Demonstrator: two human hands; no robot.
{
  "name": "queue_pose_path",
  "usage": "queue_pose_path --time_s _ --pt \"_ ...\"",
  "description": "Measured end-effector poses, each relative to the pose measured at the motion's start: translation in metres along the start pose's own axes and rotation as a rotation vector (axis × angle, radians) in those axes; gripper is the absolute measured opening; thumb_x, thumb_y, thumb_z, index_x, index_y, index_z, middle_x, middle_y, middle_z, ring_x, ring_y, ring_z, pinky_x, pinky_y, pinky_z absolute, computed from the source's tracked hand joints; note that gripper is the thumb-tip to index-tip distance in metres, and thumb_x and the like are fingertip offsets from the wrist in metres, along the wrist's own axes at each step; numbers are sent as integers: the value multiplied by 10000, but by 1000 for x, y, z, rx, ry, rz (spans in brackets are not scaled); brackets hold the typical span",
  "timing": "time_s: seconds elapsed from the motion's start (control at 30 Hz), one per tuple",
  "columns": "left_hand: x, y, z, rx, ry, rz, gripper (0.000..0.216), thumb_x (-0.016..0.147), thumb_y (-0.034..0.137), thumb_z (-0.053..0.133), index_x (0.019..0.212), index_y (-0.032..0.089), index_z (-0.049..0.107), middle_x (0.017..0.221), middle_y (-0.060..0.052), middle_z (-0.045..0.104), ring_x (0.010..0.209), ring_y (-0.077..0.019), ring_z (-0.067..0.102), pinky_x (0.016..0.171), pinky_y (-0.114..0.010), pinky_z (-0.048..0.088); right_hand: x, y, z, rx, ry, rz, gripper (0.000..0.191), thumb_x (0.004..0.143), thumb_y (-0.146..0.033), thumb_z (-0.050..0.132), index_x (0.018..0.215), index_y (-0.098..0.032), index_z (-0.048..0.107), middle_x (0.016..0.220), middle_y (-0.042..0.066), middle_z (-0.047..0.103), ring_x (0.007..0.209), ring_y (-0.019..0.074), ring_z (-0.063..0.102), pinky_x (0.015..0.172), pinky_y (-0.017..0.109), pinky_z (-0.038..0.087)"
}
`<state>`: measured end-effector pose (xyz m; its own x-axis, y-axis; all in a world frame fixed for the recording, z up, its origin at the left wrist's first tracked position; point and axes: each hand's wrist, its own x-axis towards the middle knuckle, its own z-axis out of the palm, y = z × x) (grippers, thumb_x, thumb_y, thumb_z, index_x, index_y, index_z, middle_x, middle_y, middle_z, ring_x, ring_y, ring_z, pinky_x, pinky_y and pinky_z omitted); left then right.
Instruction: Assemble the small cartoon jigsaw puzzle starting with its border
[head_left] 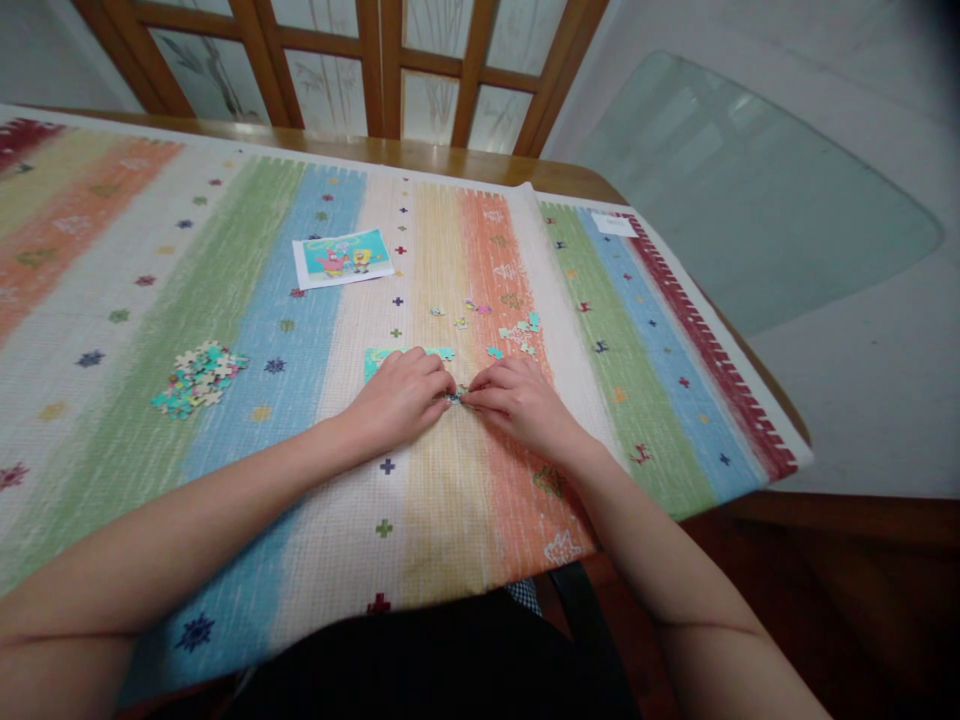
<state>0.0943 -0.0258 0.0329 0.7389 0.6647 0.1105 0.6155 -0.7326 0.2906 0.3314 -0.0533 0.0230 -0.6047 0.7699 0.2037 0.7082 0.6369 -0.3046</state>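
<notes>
Hands [401, 402] [531, 405] pinch small puzzle piece [455, 398] above striped cloth [446, 520]; piece pile [201, 380] left, picture card [343, 259] beyond.

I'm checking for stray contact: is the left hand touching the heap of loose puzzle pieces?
Apart. The head view shows a stretch of striped tablecloth between the left hand and the heap of loose puzzle pieces.

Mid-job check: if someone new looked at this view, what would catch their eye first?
Probably the boldly striped tablecloth spread across the table. Next, the left hand and right hand, their fingertips close together near the middle of the view around a small puzzle piece. Then the pile of puzzle pieces to the left, and the bright cartoon picture lying beyond the left hand.
</notes>
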Motion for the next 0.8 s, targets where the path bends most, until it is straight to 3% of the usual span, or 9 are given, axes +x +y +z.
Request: queue_pose_path --time_s 0.53,0.8 --pt "1 1 0 -5 11 5 113 983 264 631 1017 192 711 1009 -69 695 1001 -256 581 824 -375 407 3 -1 3 34 49 56 141 971 -305 672 918 -264 796 958 48 768 981 247 592 890 433 375" --pt "2 2 1 -7 16 -1 117 986 277 634 1004 189 711 999 -70 693 998 -254 583 833 -378 426 1 -15 12 -9 107 112 165 970 -299 665 872 -229 778 889 71 742 943 253 582 826 406 401"
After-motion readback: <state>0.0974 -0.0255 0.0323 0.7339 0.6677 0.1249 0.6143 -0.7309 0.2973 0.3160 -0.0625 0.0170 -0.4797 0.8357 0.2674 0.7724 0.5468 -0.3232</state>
